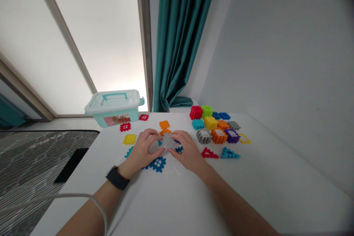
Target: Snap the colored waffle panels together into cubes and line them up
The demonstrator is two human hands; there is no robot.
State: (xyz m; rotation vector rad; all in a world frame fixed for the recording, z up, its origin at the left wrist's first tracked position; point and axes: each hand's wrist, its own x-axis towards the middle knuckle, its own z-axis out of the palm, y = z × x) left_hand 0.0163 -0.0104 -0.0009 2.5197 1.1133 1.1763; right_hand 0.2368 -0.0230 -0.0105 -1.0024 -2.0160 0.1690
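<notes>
My left hand (143,151) and my right hand (187,151) meet over the middle of the white table. Between them is a grey notched building tile (168,141), with the fingers and thumbs of both hands closed on its edges. A second grey piece with a window pattern (154,148) shows inside the curl of my left hand; whether the two are joined I cannot tell. Blue tiles (158,164) lie under and beside my left hand. Orange tiles (164,124) lie just beyond my fingertips. By my right fingers is another blue tile (179,149), partly covered.
Assembled block cubes, such as an orange one (219,136), stand in rows at the right. Triangular pieces, red (209,153) and blue (230,153), lie before them. A lidded teal box (117,108) stands back left. Yellow (129,139) and red tiles (125,127) lie left. A cable (69,195) crosses my left forearm.
</notes>
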